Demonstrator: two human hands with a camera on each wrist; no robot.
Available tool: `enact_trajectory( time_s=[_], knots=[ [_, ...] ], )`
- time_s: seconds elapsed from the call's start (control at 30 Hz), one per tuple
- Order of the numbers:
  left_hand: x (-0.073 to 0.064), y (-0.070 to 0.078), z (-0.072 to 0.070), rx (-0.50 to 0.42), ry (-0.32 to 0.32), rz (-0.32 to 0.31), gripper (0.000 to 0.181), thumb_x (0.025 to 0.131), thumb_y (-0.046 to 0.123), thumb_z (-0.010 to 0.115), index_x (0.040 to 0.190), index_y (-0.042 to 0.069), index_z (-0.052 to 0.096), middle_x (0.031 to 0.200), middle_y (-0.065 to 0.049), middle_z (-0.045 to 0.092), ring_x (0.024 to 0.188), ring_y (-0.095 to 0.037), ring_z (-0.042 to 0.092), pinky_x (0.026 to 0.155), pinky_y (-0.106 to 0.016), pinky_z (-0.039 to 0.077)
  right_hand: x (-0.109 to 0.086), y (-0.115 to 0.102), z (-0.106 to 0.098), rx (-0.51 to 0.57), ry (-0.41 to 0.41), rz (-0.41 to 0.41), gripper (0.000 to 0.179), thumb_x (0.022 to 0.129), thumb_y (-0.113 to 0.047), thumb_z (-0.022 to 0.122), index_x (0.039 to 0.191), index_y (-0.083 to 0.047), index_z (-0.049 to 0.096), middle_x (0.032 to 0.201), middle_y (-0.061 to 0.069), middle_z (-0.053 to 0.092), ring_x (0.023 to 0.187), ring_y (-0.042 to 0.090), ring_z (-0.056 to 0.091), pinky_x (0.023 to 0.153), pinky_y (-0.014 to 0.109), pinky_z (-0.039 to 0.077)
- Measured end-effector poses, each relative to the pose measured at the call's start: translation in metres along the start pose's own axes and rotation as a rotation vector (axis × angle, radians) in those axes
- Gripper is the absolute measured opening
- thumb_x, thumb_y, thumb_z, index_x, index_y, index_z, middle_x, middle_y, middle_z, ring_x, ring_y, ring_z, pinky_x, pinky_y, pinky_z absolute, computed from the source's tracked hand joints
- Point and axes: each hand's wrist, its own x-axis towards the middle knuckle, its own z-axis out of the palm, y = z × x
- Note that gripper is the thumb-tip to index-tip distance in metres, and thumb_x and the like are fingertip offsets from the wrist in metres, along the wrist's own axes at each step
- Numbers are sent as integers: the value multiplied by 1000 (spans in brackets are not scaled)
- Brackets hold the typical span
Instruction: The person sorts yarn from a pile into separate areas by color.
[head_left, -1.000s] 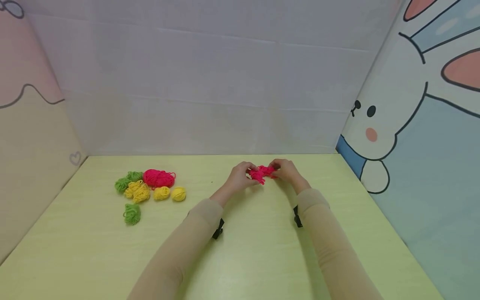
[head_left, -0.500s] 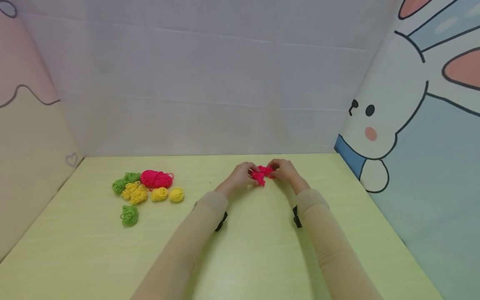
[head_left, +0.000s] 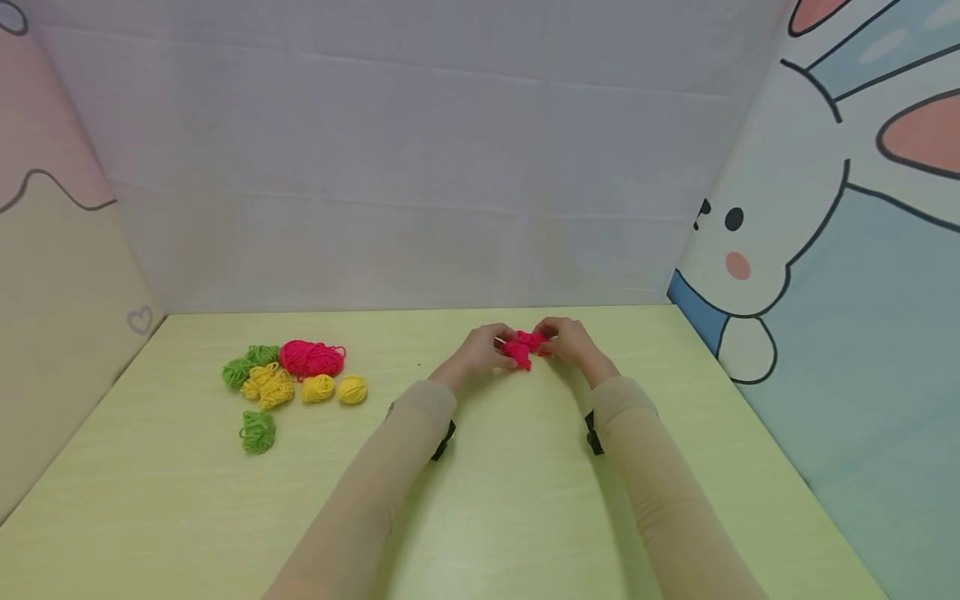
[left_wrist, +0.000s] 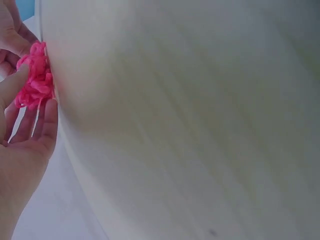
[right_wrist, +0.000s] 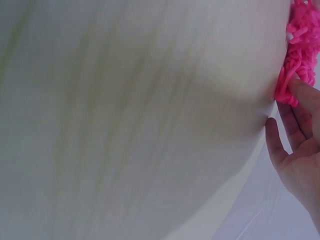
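Note:
A small tangle of pink yarn point(head_left: 525, 347) is held between both hands just above the yellow-green table point(head_left: 487, 500), right of centre. My left hand point(head_left: 483, 350) pinches its left side with thumb and fingers. My right hand point(head_left: 567, 340) pinches its right side. In the left wrist view the pink yarn point(left_wrist: 34, 77) sits against the thumb while the other fingers point(left_wrist: 44, 127) lie straight below it. From the right wrist camera the pink yarn point(right_wrist: 299, 55) shows at the top right, with fingers point(right_wrist: 295, 125) beneath it.
At the left of the table lies a cluster of yarn: a larger pink bundle point(head_left: 312, 358), yellow balls point(head_left: 333, 389), a loose yellow tangle point(head_left: 266, 386) and green tangles point(head_left: 257, 432). Panels wall the table at the back and both sides; a rabbit drawing point(head_left: 750, 250) covers the right one.
The hands have drawn slightly closer together and the pink tangle between them looks more bunched. The yarn cluster at the left has not moved.

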Motion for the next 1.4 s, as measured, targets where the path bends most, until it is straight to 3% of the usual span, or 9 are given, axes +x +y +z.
enact_trajectory(
  time_s=[0.2,0.47,0.87,1.13,1.4],
  knots=[
    [-4,4,-5,-18,4,-6,48,81,6,73,126,11,56,123,-3,58,108,-20,56,87,-30,51,1,0,1,2,-10,23,16,85,-5,66,101,-7,66,108,12,67,95,24,55,85,35,45],
    [-10,4,-19,39,4,108,54,81,13,75,130,5,53,126,-6,58,115,-23,55,95,-34,48,0,-2,2,-4,-13,18,16,85,-4,66,101,-6,67,109,14,67,99,26,57,88,37,45],
    [-33,11,-40,14,29,166,50,82,11,74,128,11,55,126,-6,58,115,-21,55,92,-35,50,-1,-2,3,3,-21,5,19,85,-3,65,104,-4,66,111,15,66,107,29,58,94,40,44],
    [-47,27,-58,2,27,218,51,82,15,74,129,11,54,125,-6,58,115,-20,55,92,-33,50,-2,0,3,4,-23,16,20,86,-5,65,107,-4,65,112,16,65,106,30,57,89,39,46],
    [-65,43,-77,15,45,250,50,83,17,73,130,12,53,124,-4,58,118,-24,54,95,-37,47,0,0,1,3,-24,20,20,86,-3,65,106,-4,65,112,16,65,108,30,57,94,41,44]
  ],
)
